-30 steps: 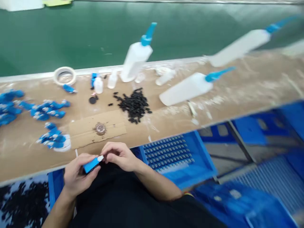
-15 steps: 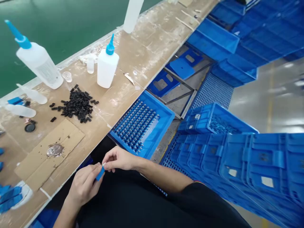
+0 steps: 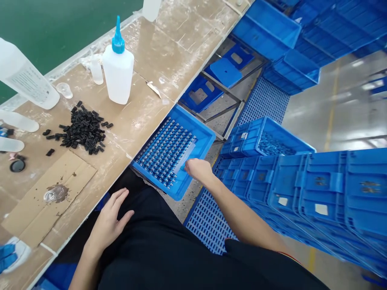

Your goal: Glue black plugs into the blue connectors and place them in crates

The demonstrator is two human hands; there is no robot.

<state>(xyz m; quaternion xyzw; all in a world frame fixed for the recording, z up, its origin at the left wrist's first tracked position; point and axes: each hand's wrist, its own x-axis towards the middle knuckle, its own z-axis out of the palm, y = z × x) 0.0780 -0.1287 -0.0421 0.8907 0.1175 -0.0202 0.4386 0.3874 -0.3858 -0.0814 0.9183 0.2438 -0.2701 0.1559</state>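
Note:
My right hand (image 3: 198, 169) reaches out over the near right part of a blue tray (image 3: 202, 141) filled with rows of small blue parts (image 3: 163, 151). Its fingertips point down at a pale strip (image 3: 186, 158) among the rows, and the fingers hide whatever is under them. My left hand (image 3: 110, 220) lies flat on my black-clothed lap, fingers spread and holding nothing, just off the workbench edge (image 3: 90, 193).
On the bench are a pile of small black parts (image 3: 83, 128), a white glue bottle with a blue nozzle (image 3: 118, 71), a larger bottle (image 3: 26, 78), cardboard with a glue blob (image 3: 54, 193) and blue parts (image 3: 7, 251). Stacked blue crates (image 3: 326, 193) fill the right.
Both hands held a small blue part together over my lap. The right hand has since moved out to the blue tray and the left hand has opened, with nothing in it. The view swung right.

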